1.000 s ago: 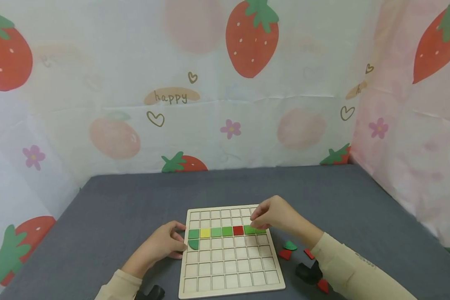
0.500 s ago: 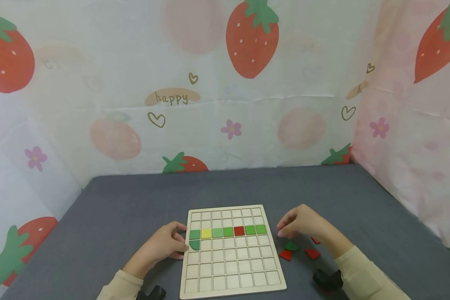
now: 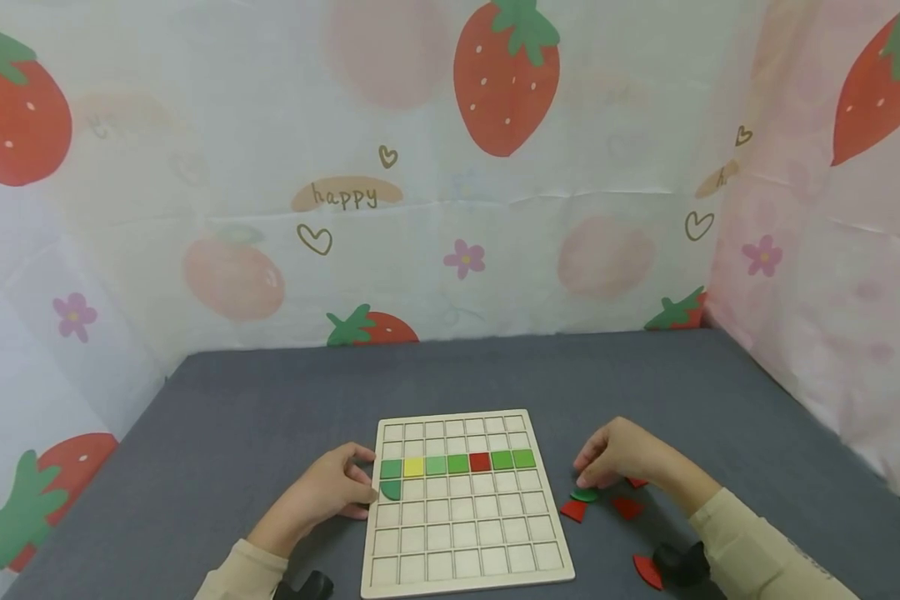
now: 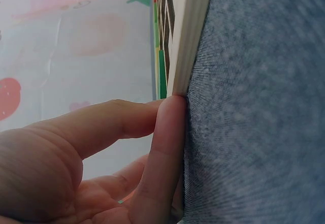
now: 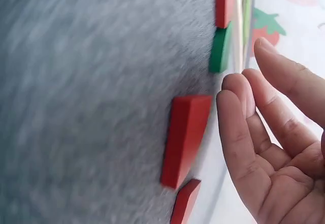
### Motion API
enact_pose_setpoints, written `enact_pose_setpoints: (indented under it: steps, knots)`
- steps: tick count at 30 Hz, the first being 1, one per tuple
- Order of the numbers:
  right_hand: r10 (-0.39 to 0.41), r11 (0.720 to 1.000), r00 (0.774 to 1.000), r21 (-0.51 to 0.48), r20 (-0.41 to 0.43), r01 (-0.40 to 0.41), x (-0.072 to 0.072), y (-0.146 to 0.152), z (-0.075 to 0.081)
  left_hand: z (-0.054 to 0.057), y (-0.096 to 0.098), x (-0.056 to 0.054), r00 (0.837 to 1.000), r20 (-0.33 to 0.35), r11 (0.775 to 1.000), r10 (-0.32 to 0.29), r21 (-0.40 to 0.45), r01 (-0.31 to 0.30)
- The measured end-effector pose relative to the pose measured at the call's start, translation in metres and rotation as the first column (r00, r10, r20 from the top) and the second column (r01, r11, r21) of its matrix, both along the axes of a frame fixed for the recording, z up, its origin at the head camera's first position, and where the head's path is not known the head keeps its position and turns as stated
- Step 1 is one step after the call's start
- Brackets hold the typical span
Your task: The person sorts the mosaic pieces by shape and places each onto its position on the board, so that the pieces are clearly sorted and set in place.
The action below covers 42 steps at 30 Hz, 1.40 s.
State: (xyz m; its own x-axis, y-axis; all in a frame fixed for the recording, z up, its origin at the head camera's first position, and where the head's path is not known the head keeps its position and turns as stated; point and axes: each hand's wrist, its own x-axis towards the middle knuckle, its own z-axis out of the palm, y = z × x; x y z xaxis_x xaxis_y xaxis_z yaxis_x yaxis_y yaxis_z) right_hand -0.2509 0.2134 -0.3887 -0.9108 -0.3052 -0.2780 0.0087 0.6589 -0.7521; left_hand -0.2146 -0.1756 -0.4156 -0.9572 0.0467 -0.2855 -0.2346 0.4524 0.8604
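Observation:
A pale wooden grid board (image 3: 467,533) lies on the grey cloth. One row holds green, yellow and red square tiles, and a dark green rounded tile (image 3: 391,490) sits below that row's left end. My left hand (image 3: 332,483) grips the board's left edge; in the left wrist view, fingertips of this hand (image 4: 117,153) meet at the board's side. Right of the board, my right hand (image 3: 630,458) hovers over a loose green piece (image 3: 584,494). In the right wrist view, nothing sits between the right hand's (image 5: 277,137) spread thumb and fingers.
Several loose red pieces lie around the right hand, among them a red piece (image 3: 573,510) beside the board and a curved red piece (image 3: 648,572) nearer the front. Black wrist devices show at both sleeves. A strawberry-printed curtain (image 3: 495,208) stands behind the table.
My right hand has left the board's right side and moved right and down to the loose pieces, uncovering two green tiles at the row's end. The left hand stays at the board's edge.

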Motion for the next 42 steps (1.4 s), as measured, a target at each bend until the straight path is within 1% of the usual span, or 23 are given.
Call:
enact_pose_setpoints:
  steps: [6, 12, 16, 19, 26, 32, 35, 40, 42]
  knots:
    - [0.042, 0.997, 0.999, 0.057, 0.006, -0.042, 0.001, 0.000, 0.001, -0.001, -0.002, 0.000, 1.000, 0.000, 1.000, 0.000, 0.006, 0.000]
    - [0.112, 0.992, 0.992, 0.071, -0.054, -0.108, 0.002, -0.002, -0.001, -0.001, -0.003, 0.000, 1.000, 0.007, 1.000, -0.007, 0.020, 0.007]
    - [0.101, 0.989, 0.991, 0.114, -0.090, -0.090, 0.003, -0.005, -0.002, 0.000, -0.003, 0.002, 1.000, 0.002, 0.999, -0.007, 0.032, 0.007]
    - [0.084, 0.989, 0.993, 0.128, -0.088, -0.072, 0.004, -0.005, -0.003, 0.000, -0.002, 0.002, 1.000, -0.003, 1.000, -0.001, 0.031, 0.001]
    - [0.041, 0.996, 0.999, 0.078, -0.031, -0.039, 0.005, -0.001, 0.000, -0.001, -0.001, 0.001, 1.000, 0.001, 1.000, -0.002, 0.029, 0.002]
    - [0.032, 0.999, 0.999, 0.008, -0.028, -0.031, 0.006, 0.000, 0.005, -0.002, -0.002, 0.001, 1.000, 0.011, 0.999, -0.012, 0.036, 0.012]
    - [0.020, 0.999, 0.999, -0.032, -0.029, -0.021, 0.004, -0.004, 0.006, -0.002, -0.001, 0.001, 1.000, 0.008, 0.999, -0.010, 0.033, 0.010]
    - [-0.024, 0.998, 0.999, -0.055, -0.026, 0.023, 0.002, -0.016, 0.010, -0.001, -0.001, 0.001, 1.000, 0.002, 1.000, -0.008, 0.030, 0.008]
    - [-0.026, 0.997, 0.999, -0.071, -0.023, 0.025, 0.002, -0.022, 0.011, 0.000, -0.002, 0.001, 1.000, 0.000, 0.999, -0.009, 0.034, 0.009]
